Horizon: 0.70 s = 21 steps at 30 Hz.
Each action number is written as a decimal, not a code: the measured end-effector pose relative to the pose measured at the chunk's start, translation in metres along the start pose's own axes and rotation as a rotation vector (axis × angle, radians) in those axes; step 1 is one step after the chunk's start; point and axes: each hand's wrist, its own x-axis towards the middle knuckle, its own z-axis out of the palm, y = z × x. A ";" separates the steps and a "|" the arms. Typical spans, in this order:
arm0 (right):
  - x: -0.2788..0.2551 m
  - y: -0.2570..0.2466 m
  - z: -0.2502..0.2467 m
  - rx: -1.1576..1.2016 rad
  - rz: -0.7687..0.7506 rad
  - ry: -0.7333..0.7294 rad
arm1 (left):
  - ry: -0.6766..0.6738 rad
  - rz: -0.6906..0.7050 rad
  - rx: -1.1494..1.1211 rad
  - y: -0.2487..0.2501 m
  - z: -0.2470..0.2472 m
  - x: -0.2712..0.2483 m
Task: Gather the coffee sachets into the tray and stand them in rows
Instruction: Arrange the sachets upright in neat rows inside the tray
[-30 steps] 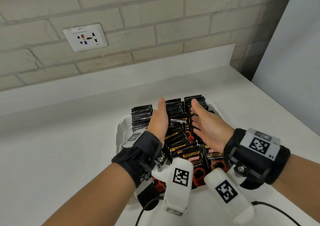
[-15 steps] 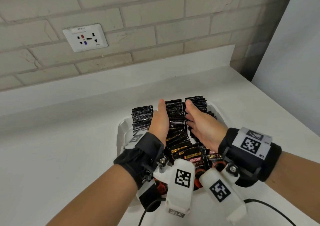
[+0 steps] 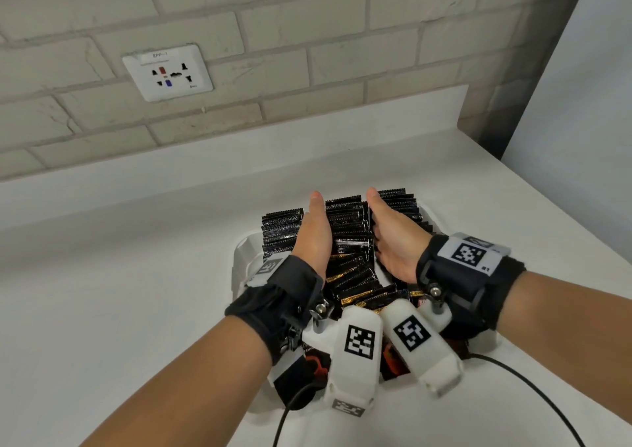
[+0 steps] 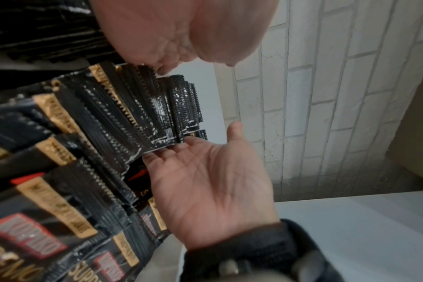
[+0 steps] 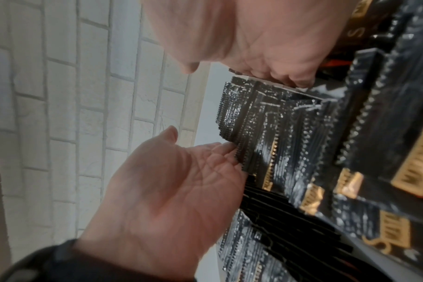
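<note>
A white tray (image 3: pixel 240 262) on the counter holds black Kopiko coffee sachets in three rows. My left hand (image 3: pixel 314 232) and right hand (image 3: pixel 391 239) stand on edge, palms facing, with the middle row (image 3: pixel 347 229) pressed between them. Their fingers reach down beside that row and are mostly hidden. The left row (image 3: pixel 282 227) stands outside my left hand, the right row (image 3: pixel 405 203) outside my right. The near sachets (image 3: pixel 355 280) of the middle row lean forward. The left wrist view shows my right hand's (image 4: pixel 210 183) palm against the sachet edges (image 4: pixel 157 114); the right wrist view shows my left palm (image 5: pixel 162 190) likewise.
The tray sits on a white counter (image 3: pixel 119 292) below a brick wall with a socket plate (image 3: pixel 167 73). A grey panel (image 3: pixel 581 104) bounds the counter at the right. A black cable (image 3: pixel 533 388) trails from my right wrist along the counter's near part.
Both hands have closed in on the middle row, the right one moving left. The sachets between them now stand more upright and tighter.
</note>
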 end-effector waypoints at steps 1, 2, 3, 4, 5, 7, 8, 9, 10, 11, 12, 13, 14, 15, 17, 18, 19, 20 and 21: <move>-0.008 -0.007 0.004 -0.008 -0.007 0.020 | 0.002 -0.003 0.006 0.002 0.001 -0.002; -0.018 -0.016 0.010 -0.012 -0.014 0.037 | 0.003 -0.011 0.010 0.004 0.002 -0.004; -0.025 -0.022 0.014 -0.019 -0.017 0.055 | 0.008 -0.012 0.031 0.005 0.003 -0.005; -0.027 -0.025 0.015 -0.029 -0.015 0.065 | 0.009 -0.020 0.041 0.005 0.004 -0.005; -0.026 -0.026 0.015 -0.041 -0.008 0.065 | 0.014 -0.016 0.044 0.008 0.005 -0.008; -0.024 -0.026 0.014 -0.058 0.009 0.039 | 0.040 -0.010 0.048 0.008 0.007 -0.008; -0.024 -0.025 0.014 -0.070 0.012 0.022 | 0.041 -0.014 0.043 0.007 0.007 -0.007; -0.024 -0.026 0.014 -0.079 0.016 0.008 | 0.036 -0.017 0.047 0.005 0.007 -0.007; -0.024 -0.026 0.015 -0.079 0.017 0.003 | 0.031 -0.018 0.048 0.004 0.008 -0.007; -0.025 -0.026 0.015 -0.075 0.017 0.005 | 0.031 -0.022 0.049 0.003 0.008 -0.006; -0.025 -0.027 0.015 -0.071 0.019 0.009 | 0.034 -0.033 0.043 0.003 0.008 -0.006; -0.024 -0.027 0.015 -0.067 0.018 0.015 | 0.040 -0.042 0.038 0.003 0.007 -0.005; -0.024 -0.027 0.014 -0.064 0.013 0.019 | 0.046 -0.046 0.037 0.003 0.007 -0.004; -0.024 -0.027 0.013 -0.068 0.010 0.020 | 0.056 -0.047 0.035 0.002 0.007 -0.003; -0.025 -0.028 0.013 -0.080 0.018 0.005 | 0.067 -0.044 0.020 0.002 0.006 -0.003; -0.025 -0.028 0.013 -0.079 0.030 -0.013 | 0.062 -0.039 0.009 0.003 0.007 -0.003; -0.026 -0.028 0.014 -0.068 0.041 -0.033 | 0.057 -0.037 -0.002 0.003 0.007 -0.003; -0.027 -0.028 0.015 -0.052 0.050 -0.049 | 0.053 -0.040 -0.011 0.003 0.007 -0.003; -0.027 -0.029 0.016 -0.035 0.057 -0.058 | 0.052 -0.047 -0.024 0.003 0.007 -0.003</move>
